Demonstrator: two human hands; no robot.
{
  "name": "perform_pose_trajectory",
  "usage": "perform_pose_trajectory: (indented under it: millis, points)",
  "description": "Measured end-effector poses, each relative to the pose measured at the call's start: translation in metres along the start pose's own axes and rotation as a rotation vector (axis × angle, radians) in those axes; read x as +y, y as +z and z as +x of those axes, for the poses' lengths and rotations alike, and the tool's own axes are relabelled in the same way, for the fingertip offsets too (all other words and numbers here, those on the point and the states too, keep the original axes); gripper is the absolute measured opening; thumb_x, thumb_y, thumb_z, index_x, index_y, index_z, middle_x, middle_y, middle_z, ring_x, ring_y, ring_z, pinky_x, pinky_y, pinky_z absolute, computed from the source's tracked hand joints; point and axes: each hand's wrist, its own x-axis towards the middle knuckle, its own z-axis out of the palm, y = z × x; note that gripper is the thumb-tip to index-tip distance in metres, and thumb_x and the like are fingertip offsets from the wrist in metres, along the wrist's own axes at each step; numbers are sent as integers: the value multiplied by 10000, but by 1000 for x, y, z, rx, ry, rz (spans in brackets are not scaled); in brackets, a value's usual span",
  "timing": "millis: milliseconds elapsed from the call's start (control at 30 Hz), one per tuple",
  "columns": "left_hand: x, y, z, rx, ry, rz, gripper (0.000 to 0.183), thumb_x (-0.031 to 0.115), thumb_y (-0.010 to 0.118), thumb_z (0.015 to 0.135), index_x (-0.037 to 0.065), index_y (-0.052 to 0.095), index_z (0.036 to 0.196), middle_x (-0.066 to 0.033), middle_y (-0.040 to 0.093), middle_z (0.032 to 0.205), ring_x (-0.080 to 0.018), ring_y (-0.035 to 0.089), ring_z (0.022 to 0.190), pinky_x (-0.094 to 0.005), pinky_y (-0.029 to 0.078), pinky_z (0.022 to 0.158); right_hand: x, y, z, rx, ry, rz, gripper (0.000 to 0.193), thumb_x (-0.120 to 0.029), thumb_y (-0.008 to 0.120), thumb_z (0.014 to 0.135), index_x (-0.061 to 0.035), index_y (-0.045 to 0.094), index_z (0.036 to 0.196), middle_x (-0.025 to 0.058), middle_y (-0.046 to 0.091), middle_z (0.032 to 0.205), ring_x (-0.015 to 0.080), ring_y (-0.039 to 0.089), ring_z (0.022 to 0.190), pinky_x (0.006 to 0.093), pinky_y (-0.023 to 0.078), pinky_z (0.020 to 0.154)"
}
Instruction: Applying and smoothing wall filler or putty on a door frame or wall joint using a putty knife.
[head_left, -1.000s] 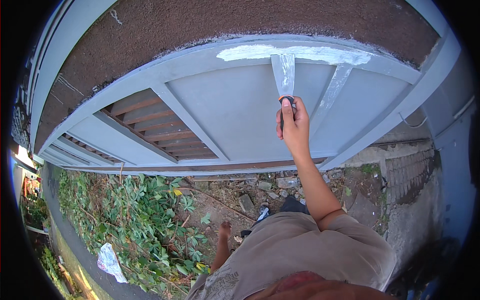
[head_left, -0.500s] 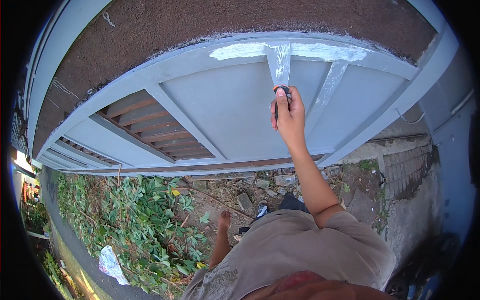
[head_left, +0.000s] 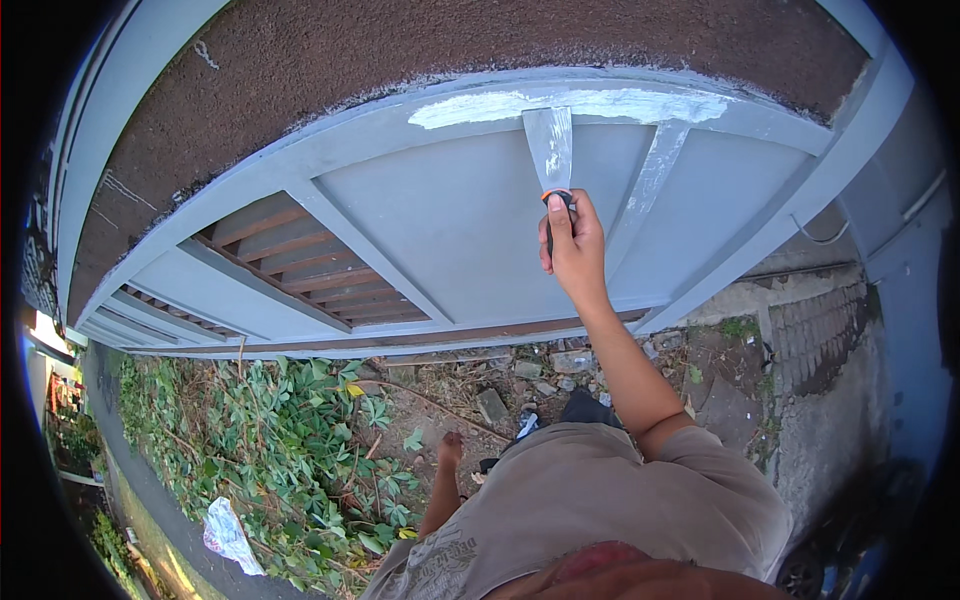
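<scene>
My right hand [head_left: 572,250] is raised and shut on the black handle of a putty knife [head_left: 550,150]. Its wide metal blade lies flat against the upper rail of a grey metal gate [head_left: 450,230], touching a patch of white filler [head_left: 560,104] spread along that rail. More white filler streaks a slanted bar [head_left: 650,185] just right of the blade. My left hand [head_left: 450,447] hangs low beside my body over the ground, fingers loosely curled, with nothing visible in it.
Behind the gate runs a rough brown wall [head_left: 450,50]. The gate has a slatted brown panel [head_left: 310,270] at left. Green leafy plants [head_left: 270,450], stones and dirt cover the ground below, with a white plastic scrap [head_left: 228,535] lower left. Paved ground [head_left: 830,400] lies right.
My right hand has moved the putty knife upward along the gate, from the vertical bar to the top rail's white patch.
</scene>
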Motion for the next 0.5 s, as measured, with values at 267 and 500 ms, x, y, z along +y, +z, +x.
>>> perform_pose_trajectory:
  millis: [267, 500]
  points:
    - [27, -3, 4, 6, 10, 35, 403, 382, 505, 1003, 39, 678, 880, -114, 685, 732, -265, 669, 717, -395, 511, 716, -4, -1, 6, 25, -81, -8, 317, -354, 538, 1050, -39, 544, 1013, 16, 523, 634, 70, 472, 422, 247, 355, 378]
    - [19, 1, 13, 17, -26, 35, 409, 393, 521, 1007, 43, 685, 874, -120, 689, 732, -259, 682, 731, -393, 509, 705, -7, 2, 20, 3, -44, -48, 317, -360, 517, 1058, -47, 530, 1017, 10, 522, 632, 66, 470, 416, 239, 346, 372]
